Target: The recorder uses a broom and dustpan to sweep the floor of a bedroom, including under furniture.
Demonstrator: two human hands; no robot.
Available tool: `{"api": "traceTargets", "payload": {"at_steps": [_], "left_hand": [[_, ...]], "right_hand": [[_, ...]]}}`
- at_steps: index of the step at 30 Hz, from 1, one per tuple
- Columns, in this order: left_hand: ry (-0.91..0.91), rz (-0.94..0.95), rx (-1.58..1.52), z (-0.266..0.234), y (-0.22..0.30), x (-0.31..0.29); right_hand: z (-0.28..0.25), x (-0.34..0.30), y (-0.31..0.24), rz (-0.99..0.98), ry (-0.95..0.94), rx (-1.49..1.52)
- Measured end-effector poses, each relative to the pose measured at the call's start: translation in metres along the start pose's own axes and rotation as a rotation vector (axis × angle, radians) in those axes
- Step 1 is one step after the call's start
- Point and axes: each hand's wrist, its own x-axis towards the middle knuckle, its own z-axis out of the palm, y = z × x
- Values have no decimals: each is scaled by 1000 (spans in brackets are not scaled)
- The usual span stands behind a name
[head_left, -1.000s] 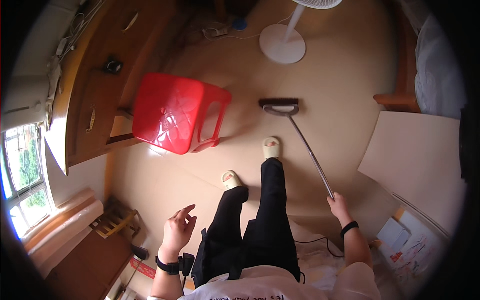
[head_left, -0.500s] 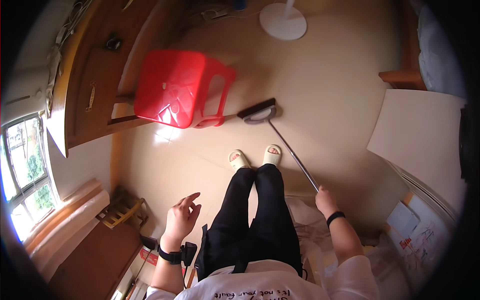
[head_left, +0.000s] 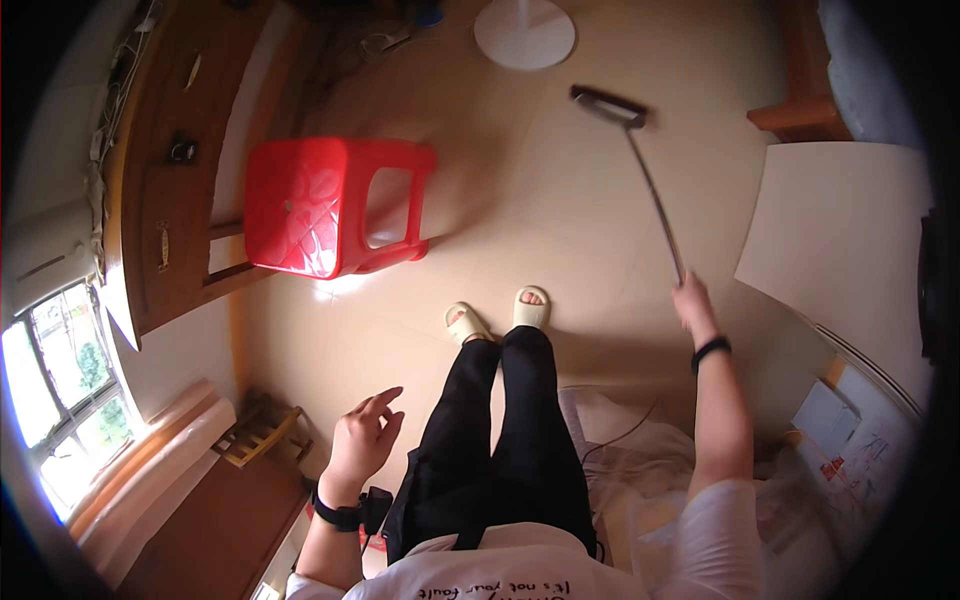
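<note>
My right hand point(head_left: 693, 302) is closed around the end of a thin metal broom handle, with the arm stretched forward. The broom point(head_left: 611, 106) reaches away from me, and its wide dark head is on the tiled floor, slightly blurred. My left hand point(head_left: 366, 436) hangs empty in the air beside my left thigh, its fingers loosely bent and apart. A red plastic stool point(head_left: 300, 208) stands ahead on the left, clear of both hands and the broom.
A round white stand base point(head_left: 525, 34) is on the floor at the far side. A wooden desk point(head_left: 165, 215) lines the left, near a window point(head_left: 68, 370). On the right is a large pale panel point(head_left: 835, 225). Clear plastic bags point(head_left: 640, 470) lie by my right leg.
My right hand has pushed forward and right, carrying the broom head from beside the stool to farther out on the right. The left hand stays about where it was.
</note>
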Motion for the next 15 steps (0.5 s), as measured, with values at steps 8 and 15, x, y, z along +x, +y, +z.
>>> {"api": "traceTargets", "payload": {"at_steps": [8,15], "left_hand": [[-30,6,-9,26,26,21],[-28,51,-35,12,41,20]], "right_hand": [[9,-9,35,10,56,-310],[8,-159,107,253,-485,494]]}}
